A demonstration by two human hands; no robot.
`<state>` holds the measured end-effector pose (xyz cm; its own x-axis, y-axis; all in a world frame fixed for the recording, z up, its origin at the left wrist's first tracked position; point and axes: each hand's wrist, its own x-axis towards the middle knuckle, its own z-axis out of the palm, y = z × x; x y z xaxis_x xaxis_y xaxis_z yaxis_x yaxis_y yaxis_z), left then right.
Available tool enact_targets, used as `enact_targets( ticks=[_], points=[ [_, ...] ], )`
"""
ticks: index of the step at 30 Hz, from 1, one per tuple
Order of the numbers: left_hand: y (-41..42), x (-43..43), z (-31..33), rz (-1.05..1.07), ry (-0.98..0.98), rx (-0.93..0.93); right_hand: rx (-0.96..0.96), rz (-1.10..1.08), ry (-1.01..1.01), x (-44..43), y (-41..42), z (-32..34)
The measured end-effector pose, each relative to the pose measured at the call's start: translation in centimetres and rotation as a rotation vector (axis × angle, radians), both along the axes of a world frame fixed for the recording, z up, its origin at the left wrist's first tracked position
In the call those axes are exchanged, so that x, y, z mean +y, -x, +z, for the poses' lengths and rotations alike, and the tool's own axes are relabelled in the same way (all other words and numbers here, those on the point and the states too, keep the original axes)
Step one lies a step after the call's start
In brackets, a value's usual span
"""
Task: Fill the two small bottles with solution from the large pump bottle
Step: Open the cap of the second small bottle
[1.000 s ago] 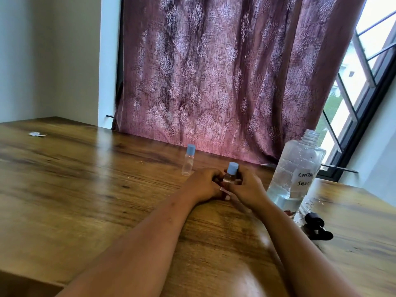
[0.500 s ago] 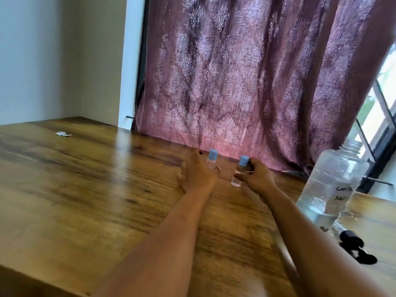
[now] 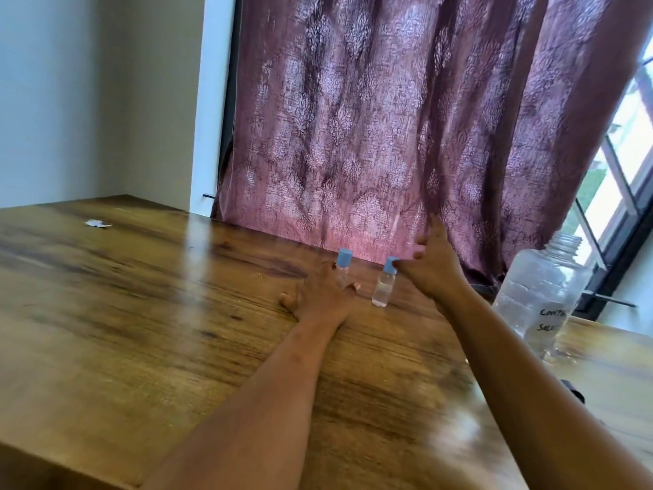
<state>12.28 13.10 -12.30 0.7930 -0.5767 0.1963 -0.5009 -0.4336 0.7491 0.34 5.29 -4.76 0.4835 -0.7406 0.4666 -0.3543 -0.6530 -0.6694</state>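
Note:
Two small clear bottles with blue caps stand side by side near the far edge of the wooden table [image 3: 141,313]. My left hand [image 3: 319,295] lies on the table in front of the left small bottle [image 3: 343,263], its fingers against the bottle's lower part and its thumb out to the left. My right hand [image 3: 436,272] has its fingers spread, and one fingertip touches the cap of the right small bottle [image 3: 382,288], which holds clear liquid. The large clear bottle [image 3: 540,295] stands at the right with a bare open neck and a handwritten label. Its black pump [image 3: 573,390] lies by my right forearm, mostly hidden.
A patterned maroon curtain [image 3: 371,136] hangs right behind the small bottles. A window with a dark frame [image 3: 615,192] is at the right. A small white scrap [image 3: 97,223] lies at the table's far left. The table's front corner drops off at the lower left.
Both hands moved away from me toward the curtain. My right hand carried the second small bottle beside the first, set it down and spread its fingers. My left hand reached the first bottle.

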Motion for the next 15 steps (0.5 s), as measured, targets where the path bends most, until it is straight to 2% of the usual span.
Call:
enact_targets(
  ticks=[7, 10, 15],
  points=[
    [0.1, 0.1, -0.2, -0.075, 0.058, -0.016, -0.013, 0.154, -0.025, 1.9, 2.3, -2.0],
    [0.6, -0.2, -0.3, -0.267, 0.100, 0.057, 0.107, 0.164, 0.073, 1.6, 2.4, -2.8],
    [2.8, 0.0, 0.4, -0.569, 0.073, 0.094, 0.130, 0.148, 0.157, 1.2, 2.6, -3.1]
  ],
)
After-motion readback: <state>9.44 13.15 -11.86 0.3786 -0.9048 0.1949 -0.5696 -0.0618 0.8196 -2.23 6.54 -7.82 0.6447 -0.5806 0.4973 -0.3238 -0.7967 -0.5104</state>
